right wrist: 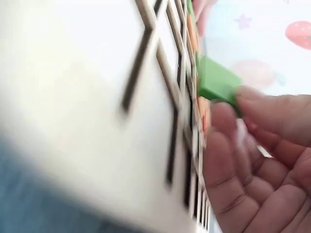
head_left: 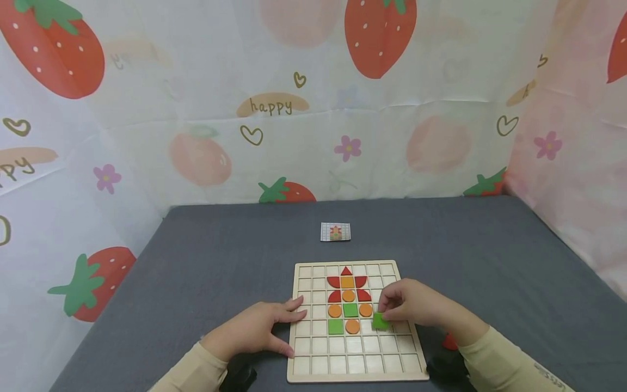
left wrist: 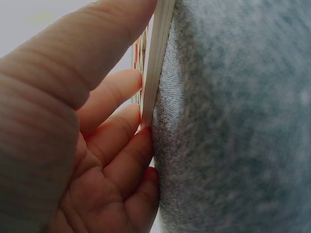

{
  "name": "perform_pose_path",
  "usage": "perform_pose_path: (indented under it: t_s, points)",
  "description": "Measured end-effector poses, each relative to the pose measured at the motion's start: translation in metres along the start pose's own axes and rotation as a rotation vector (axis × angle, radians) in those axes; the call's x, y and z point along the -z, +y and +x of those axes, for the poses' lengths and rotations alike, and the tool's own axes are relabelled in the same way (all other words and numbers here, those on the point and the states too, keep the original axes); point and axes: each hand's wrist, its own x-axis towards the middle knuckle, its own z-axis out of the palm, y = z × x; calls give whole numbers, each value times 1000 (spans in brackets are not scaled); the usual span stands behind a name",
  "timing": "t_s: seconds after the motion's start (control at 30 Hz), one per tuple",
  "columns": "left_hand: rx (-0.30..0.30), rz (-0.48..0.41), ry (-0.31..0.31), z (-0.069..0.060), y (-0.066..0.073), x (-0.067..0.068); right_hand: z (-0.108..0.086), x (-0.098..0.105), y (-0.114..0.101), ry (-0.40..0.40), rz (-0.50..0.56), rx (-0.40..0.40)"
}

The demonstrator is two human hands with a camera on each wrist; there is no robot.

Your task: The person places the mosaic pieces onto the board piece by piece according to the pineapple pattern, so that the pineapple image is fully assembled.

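Observation:
A wooden grid board [head_left: 313,370] lies on the dark grey cloth, with red, orange and green pieces set in its cells. My right hand [head_left: 423,305] pinches a green square tile [head_left: 379,321] between thumb and fingers, over the right side of the board. In the right wrist view the tile [right wrist: 218,80] is tilted, one edge close to the grid. My left hand [head_left: 257,326] rests at the board's left edge, fingers extended and touching it. The left wrist view shows those fingers [left wrist: 116,141] against the board's side [left wrist: 158,63].
A small pattern card [head_left: 335,232] lies behind the board. Near my right wrist is a red piece [head_left: 449,342], partly hidden by the arm. Dark objects sit under both wrists, the left one [head_left: 238,375] at the front edge. A strawberry-printed curtain [head_left: 303,152] stands behind the table.

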Motion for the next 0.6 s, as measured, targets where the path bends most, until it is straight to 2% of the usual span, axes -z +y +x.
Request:
perform_pose_path:
  t_s: [0.13,0.37,0.6]
  points:
    - [10,-8,-3,0,0,0,5,-5,-3,-3,-18,9]
    - [6,-14,-3,0,0,1,14,-13,-10,16,-113,18]
    - [7,-10,-4,1,-1,-1,18,-18,-16,21,-139,11]
